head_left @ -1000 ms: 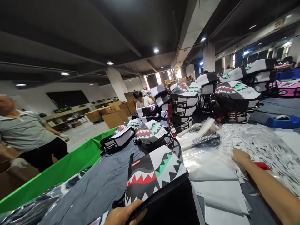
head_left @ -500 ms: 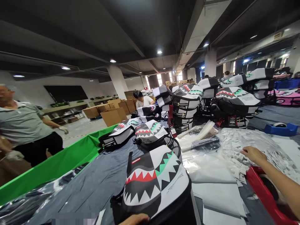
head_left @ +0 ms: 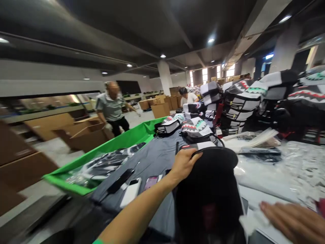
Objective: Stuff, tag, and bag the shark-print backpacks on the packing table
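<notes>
My left hand (head_left: pixel 185 163) grips the top edge of a black backpack (head_left: pixel 208 189), holding up its front panel so the dark inside shows. A strip of the printed front is visible behind my fingers. At the lower right, my right hand (head_left: pixel 291 218) is blurred, with fingers close together and a small white packet (head_left: pixel 254 221) at the fingertips. The packet is beside the backpack's opening. Beyond stands another backpack (head_left: pixel 196 128) with a shark-mouth print.
A green-lined bin (head_left: pixel 76 188) with plastic-wrapped goods borders the table's left. Phones (head_left: pixel 130 193) lie on the grey cloth. Stacked backpacks (head_left: pixel 241 105) rise at the back right, near clear plastic bags (head_left: pixel 264 176). A co-worker (head_left: pixel 111 108) stands by cardboard boxes (head_left: pixel 83 134).
My view has swung left. My left hand has moved to the backpack's top and lifted its front panel. My right hand has come from the white scraps towards the backpack with a white packet.
</notes>
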A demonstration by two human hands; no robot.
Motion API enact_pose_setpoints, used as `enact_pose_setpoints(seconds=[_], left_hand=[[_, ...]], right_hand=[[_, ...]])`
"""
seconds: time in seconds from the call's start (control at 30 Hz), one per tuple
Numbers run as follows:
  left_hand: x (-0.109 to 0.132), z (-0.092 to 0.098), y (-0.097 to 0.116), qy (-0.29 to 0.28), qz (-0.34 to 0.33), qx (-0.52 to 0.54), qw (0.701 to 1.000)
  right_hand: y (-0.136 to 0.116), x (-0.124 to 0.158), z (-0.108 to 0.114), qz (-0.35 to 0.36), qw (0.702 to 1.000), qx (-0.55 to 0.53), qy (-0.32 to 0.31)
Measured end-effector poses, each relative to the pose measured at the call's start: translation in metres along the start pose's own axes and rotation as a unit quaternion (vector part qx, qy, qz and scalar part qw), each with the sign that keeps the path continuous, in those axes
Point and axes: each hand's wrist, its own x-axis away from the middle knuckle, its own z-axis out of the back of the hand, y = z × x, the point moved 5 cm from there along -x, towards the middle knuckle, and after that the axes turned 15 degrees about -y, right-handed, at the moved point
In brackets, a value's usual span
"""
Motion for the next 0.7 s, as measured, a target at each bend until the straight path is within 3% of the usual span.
enact_pose_setpoints(seconds=[0.1, 0.17, 0.27, 0.37, 0.47, 0.53, 0.57, 0.6, 0.63, 0.67, 0.7], left_hand=[[-0.011, 0.004, -0.002, -0.033, -0.018, 0.007, 0.999], [-0.013, 0.005, -0.007, -0.042, -0.016, 0.012, 0.999], [-0.013, 0.008, -0.011, -0.055, -0.027, 0.02, 0.998], [-0.009, 0.008, -0.007, -0.063, -0.039, -0.014, 0.997], [0.008, -0.004, 0.003, 0.022, -0.04, -0.135, 0.99], [0.029, -0.03, 0.016, 0.113, -0.112, -0.232, 0.96], [0.043, -0.051, 0.023, 0.144, -0.193, -0.27, 0.932], [0.055, -0.079, 0.029, 0.123, -0.29, -0.296, 0.902], [0.069, -0.11, 0.033, 0.075, -0.417, -0.305, 0.853], [0.077, -0.139, 0.033, 0.004, -0.492, -0.309, 0.814], [0.072, -0.161, 0.027, -0.05, -0.459, -0.33, 0.823]], right_hand=[[-0.055, -0.033, -0.035, 0.095, 0.995, -0.014, 0.003], [-0.06, -0.056, -0.058, 0.094, 0.995, -0.02, 0.005], [-0.032, -0.077, -0.067, 0.035, 0.998, -0.03, 0.034], [0.011, -0.085, -0.057, -0.091, 0.991, -0.04, 0.091], [0.043, -0.096, -0.057, -0.227, 0.961, -0.112, 0.115], [0.05, -0.108, -0.067, -0.254, 0.937, -0.222, 0.09], [0.049, -0.114, -0.072, -0.251, 0.928, -0.264, 0.082], [0.046, -0.118, -0.075, -0.245, 0.921, -0.292, 0.084], [0.041, -0.121, -0.075, -0.239, 0.918, -0.303, 0.093], [0.034, -0.122, -0.075, -0.232, 0.918, -0.303, 0.107], [0.027, -0.121, -0.073, -0.226, 0.919, -0.3, 0.121]])
